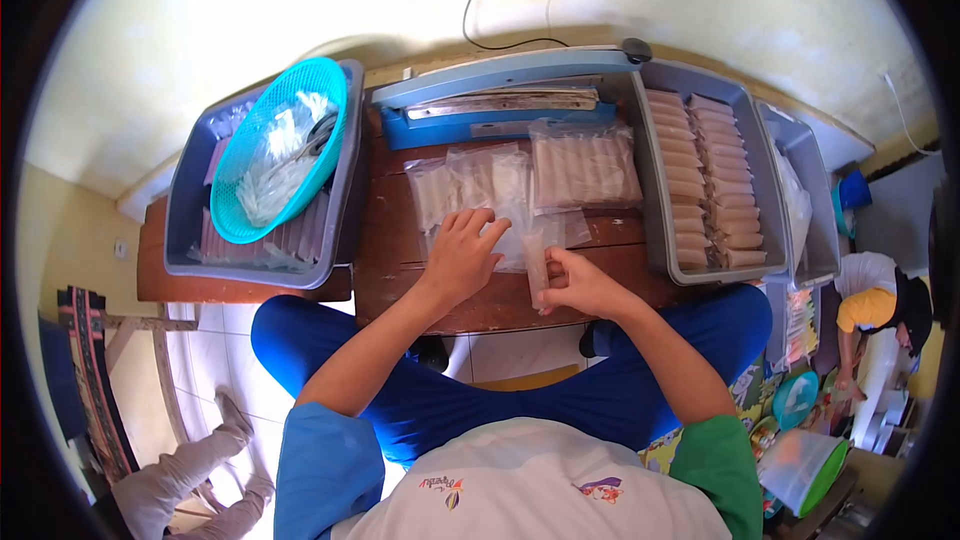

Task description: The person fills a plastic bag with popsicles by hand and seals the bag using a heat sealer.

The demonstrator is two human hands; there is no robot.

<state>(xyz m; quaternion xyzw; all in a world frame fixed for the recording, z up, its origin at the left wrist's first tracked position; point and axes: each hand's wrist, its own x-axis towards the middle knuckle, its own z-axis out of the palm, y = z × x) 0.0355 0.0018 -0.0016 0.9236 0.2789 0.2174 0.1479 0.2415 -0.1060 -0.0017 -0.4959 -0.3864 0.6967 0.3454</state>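
Head view | right hand (583, 285): thumb and fingers pinch a pinkish tube (536, 268), near the front edge of the table (388, 240) | left hand (462, 257): palm down, fingers apart above clear bags (510, 254), contact unclear | shirt (520, 475): small lettering, illegible

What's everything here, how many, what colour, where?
Table: at least 1, brown, centre
Tubes: many, pinkish, table and bins
Bags: several, clear, table and basket
Bins: 3, grey, one left, two right
Basket: 1, turquoise, on left bin
Hinged device: 1, blue, back
Cable: 1, dark, back wall
Containers: several, mixed, far right
Other people: 2, grey trousers left, yellow sleeve right
Shirt: 1, multicoloured, bottom
Trousers: 1, blue, bottom
Left hand: 1, bare, over bags
Right hand: 1, bare, holding tube
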